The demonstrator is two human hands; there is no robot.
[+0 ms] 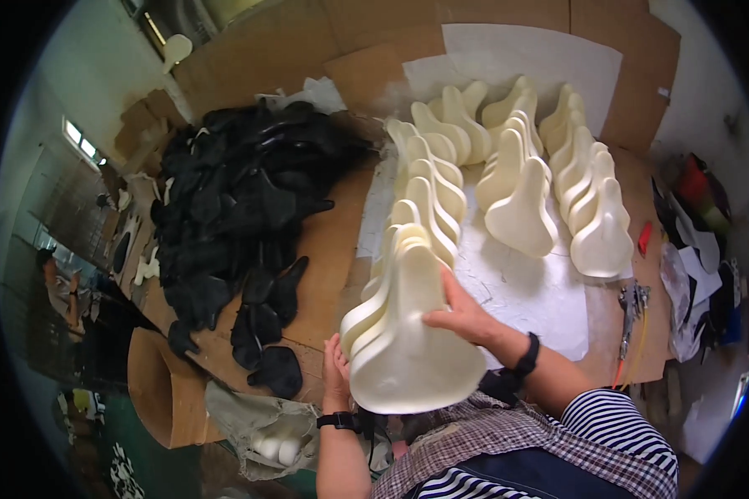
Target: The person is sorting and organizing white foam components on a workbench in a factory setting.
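Left hand mostly hidden behind cream saddle stack, right hand on top

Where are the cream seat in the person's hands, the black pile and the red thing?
cream seat [408,366], head view, on its wide rear end.
black pile [233,200], head view, on its middle.
red thing [644,238], head view, on its middle.
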